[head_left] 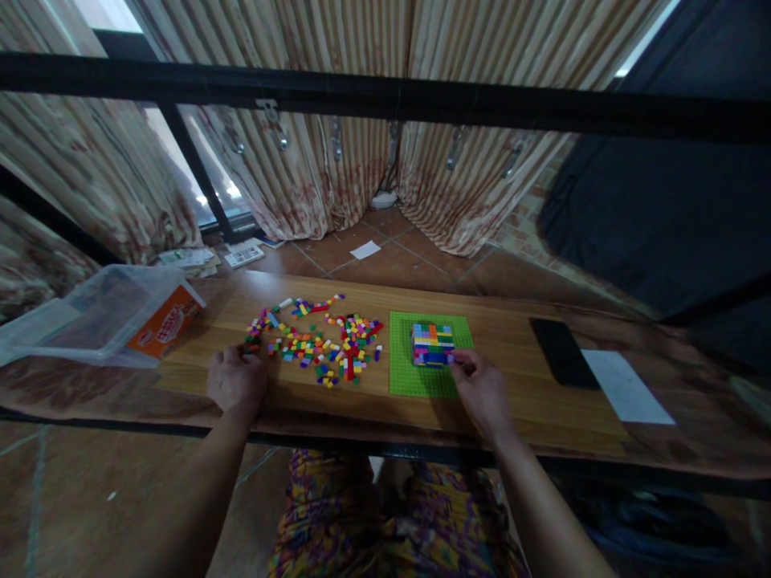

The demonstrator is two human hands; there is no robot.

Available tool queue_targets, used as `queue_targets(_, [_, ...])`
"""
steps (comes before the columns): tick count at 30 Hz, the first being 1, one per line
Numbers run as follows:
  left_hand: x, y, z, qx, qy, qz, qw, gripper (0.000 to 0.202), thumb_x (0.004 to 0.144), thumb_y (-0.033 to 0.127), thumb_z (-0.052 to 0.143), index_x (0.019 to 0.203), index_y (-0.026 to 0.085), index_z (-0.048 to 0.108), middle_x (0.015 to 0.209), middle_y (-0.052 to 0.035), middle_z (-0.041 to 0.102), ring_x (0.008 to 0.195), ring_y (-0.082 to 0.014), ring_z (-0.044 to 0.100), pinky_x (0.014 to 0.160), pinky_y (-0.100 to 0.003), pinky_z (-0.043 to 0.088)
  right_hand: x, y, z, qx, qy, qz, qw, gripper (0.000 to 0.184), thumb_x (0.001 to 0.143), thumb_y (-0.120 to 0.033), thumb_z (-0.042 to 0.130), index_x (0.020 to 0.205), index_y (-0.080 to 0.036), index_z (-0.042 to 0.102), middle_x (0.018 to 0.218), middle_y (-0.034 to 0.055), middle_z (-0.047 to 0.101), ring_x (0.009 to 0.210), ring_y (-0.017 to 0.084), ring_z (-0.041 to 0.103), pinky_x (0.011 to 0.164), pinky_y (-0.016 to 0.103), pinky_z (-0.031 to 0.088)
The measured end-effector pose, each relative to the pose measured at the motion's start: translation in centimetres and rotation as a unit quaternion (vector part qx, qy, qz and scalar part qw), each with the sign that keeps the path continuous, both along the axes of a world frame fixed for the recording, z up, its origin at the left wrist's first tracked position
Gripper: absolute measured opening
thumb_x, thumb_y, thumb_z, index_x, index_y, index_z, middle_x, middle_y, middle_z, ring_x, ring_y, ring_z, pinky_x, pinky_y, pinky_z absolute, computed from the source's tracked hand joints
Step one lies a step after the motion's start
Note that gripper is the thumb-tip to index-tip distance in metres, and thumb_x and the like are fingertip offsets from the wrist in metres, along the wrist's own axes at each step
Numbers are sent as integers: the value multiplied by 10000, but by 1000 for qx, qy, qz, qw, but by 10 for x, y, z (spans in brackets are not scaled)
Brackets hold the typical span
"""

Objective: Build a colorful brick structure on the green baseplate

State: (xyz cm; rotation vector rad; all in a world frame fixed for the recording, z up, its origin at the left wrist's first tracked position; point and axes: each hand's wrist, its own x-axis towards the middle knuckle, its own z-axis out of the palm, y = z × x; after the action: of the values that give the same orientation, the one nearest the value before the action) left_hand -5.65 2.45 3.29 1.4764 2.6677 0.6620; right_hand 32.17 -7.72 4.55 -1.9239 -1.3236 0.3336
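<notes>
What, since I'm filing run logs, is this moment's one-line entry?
left hand: at loose bricks | right hand: at right side of brick block | block: on green baseplate

left hand (238, 380) by loose bricks (308, 350) | right hand (482, 392) at brick block (431, 343)

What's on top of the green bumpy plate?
A multicolored brick block, with the right hand at its right side. The block hides the part of the green baseplate beneath it.
</notes>
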Motion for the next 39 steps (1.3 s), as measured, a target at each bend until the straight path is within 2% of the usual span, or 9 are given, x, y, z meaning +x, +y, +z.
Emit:
queue_targets(6, [0, 0, 0, -1, -1, -2, 1000, 356, 871, 247, 438, 1136, 157, 657, 1145, -160, 617, 1020, -299, 595, 850, -423, 485, -4, 6, -2, 19, -74, 14, 997, 295, 814, -300, 481, 925, -165, 718, 913, 117, 724, 762, 225, 661, 749, 361, 498])
queue_targets(12, [1, 0, -1, 0, 1, 4, 1000, 359, 869, 247, 430, 1134, 174, 661, 1138, -143, 625, 1021, -295, 595, 853, -418, 486, -3, 6, -2, 12, -2, 0, 1000, 272, 793, -335, 547, 942, -173, 706, 891, 95, 742, 738, 214, 679, 732, 350, 516])
queue_targets(16, [1, 0, -2, 5, 2, 4, 1000, 360, 864, 249, 434, 1132, 173, 663, 1138, -144, 628, 1025, -300, 596, 856, -419, 486, -2, 4, -1, 14, 37, -5, 999, 279, 817, -374, 542, 950, -189, 703, 915, 92, 751, 793, 228, 697, 764, 366, 517])
queue_targets(27, [-1, 0, -5, 12, 3, -2, 1000, 359, 860, 249, 435, 1126, 168, 663, 1140, -147, 627, 1021, -298, 599, 856, -411, 479, 4, 11, -9, 19, 76, -26, 997, 283, 780, -389, 579, 924, -186, 712, 865, 88, 755, 788, 238, 701, 757, 372, 520])
queue_targets(39, [1, -1, -3, 11, 2, 1, 1000, 335, 864, 246, 435, 1102, 173, 658, 1119, -143, 615, 984, -285, 592, 811, -388, 467, 4, 19, -6, 20, 80, -23, 996, 245, 727, -383, 595, 822, -183, 700, 778, 74, 746, 708, 218, 680, 706, 346, 512])
